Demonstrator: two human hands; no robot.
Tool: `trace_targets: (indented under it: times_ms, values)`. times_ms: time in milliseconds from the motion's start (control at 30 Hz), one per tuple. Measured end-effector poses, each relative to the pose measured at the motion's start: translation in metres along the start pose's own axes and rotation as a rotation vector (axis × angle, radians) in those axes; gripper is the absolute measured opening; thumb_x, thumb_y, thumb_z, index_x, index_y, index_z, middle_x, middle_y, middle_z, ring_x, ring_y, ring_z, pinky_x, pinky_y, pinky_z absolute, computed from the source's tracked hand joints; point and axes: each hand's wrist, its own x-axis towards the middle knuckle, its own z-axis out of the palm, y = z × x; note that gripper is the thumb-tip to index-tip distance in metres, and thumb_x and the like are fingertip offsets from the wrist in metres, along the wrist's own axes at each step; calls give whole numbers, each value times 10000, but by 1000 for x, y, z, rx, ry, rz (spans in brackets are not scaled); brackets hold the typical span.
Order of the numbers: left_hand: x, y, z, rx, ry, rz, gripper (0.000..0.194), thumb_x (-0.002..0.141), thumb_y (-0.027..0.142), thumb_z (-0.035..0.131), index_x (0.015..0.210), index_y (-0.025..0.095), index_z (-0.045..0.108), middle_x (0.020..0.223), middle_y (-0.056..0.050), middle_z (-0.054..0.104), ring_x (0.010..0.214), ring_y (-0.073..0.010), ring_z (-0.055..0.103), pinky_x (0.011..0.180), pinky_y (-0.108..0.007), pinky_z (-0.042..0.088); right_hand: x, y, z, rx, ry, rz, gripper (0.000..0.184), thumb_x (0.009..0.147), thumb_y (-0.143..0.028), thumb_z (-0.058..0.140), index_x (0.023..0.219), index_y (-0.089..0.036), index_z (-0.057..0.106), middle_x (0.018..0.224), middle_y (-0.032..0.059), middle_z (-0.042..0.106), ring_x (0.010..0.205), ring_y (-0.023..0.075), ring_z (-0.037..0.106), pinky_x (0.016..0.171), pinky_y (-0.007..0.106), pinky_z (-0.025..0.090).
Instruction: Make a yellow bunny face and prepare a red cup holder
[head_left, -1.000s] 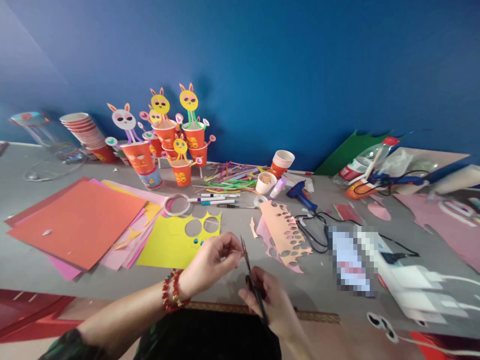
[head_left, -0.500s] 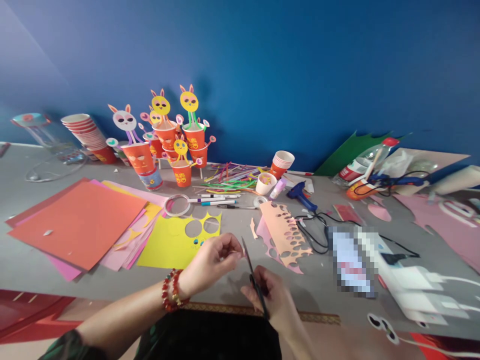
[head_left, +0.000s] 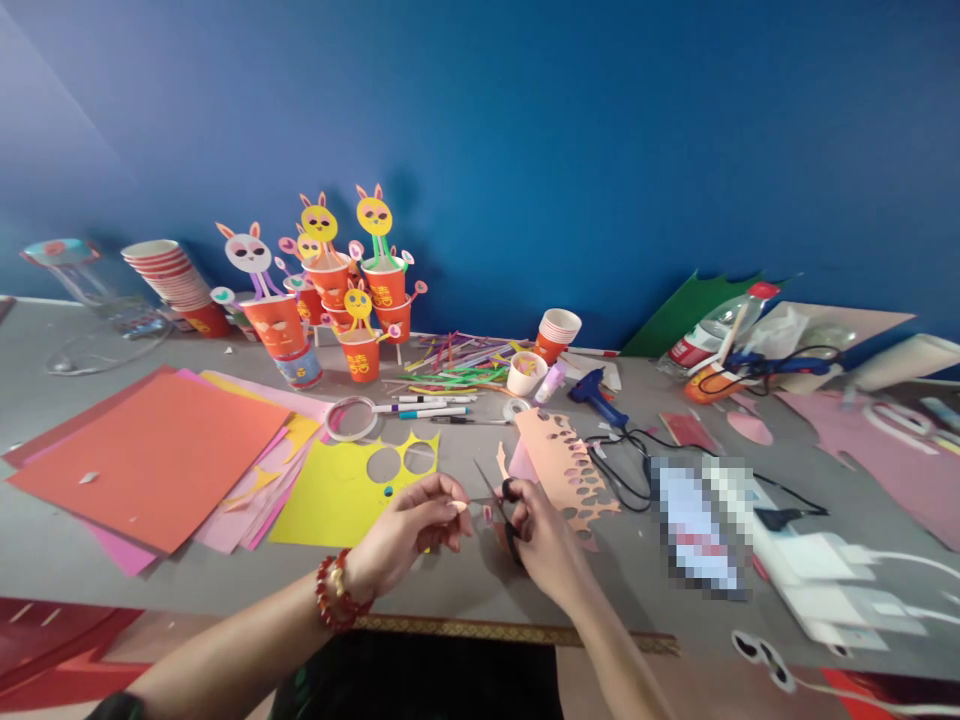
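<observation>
My left hand (head_left: 420,518) is closed in a pinch above the grey table, beside the yellow paper (head_left: 322,500) with round holes cut in it. A tiny pale spot shows at its fingertips, too small to name. In my right hand (head_left: 541,535) I grip a pair of black-handled scissors (head_left: 513,545), blades parted and pointing up and left. Between the hands is a small pink and purple paper piece (head_left: 487,514); whether it rests on the table I cannot tell. Right of the scissors lies peach paper (head_left: 547,450) full of cut-outs.
Coloured paper sheets (head_left: 157,450) are stacked at left. Behind stand paper cups with rabbit figures (head_left: 274,325), pens (head_left: 431,412) and pipe cleaners (head_left: 457,375). At right are a blue glue gun (head_left: 598,395), its black cable, a bottle (head_left: 709,335) and a white power strip (head_left: 772,555).
The scissors have swung from upright to a left-leaning angle, with blades now apart. My left hand has drawn back left. A small pink and purple piece now shows between the hands.
</observation>
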Motion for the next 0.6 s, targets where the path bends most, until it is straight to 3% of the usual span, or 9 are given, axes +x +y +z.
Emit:
trace_targets:
  times_ms: [167,267,367,467,600]
  values:
    - [-2,-3,-14,69,48,-61,159,839,261,655,851,180,519,755,-17,670,550,-76,545,554,-185,438,9,-7,-1,-124,-79,-51,356,776,-130,598,1115,-225,548,627,-60,528,612,197,598,581,258,404]
    - [5,4,-26,391,41,-1,125,841,274,604,830,181,522,778,-22,660,593,-102,573,568,-208,455,10,-10,-3,-171,-106,-77,429,709,-56,587,1101,-226,544,642,-60,539,616,192,598,582,249,394]
    - [19,16,-38,939,105,210,37,817,213,529,807,183,548,778,-20,644,702,-143,612,634,-236,475,10,-13,-3,-198,-131,-86,472,664,-9,557,1084,-224,545,658,-55,558,628,187,607,592,245,395]
    - [34,23,-43,1131,120,268,77,765,154,530,804,185,589,785,-22,656,742,-167,616,673,-259,470,10,-14,-1,-208,-132,-87,465,663,-6,551,1079,-214,539,695,-38,589,626,184,609,603,254,405]
    - [50,19,-38,1279,42,312,136,730,116,561,816,197,629,812,-31,690,784,-198,627,728,-293,468,8,-11,2,-168,-100,-89,482,646,-9,559,1082,-213,531,810,8,653,713,209,640,644,276,440]
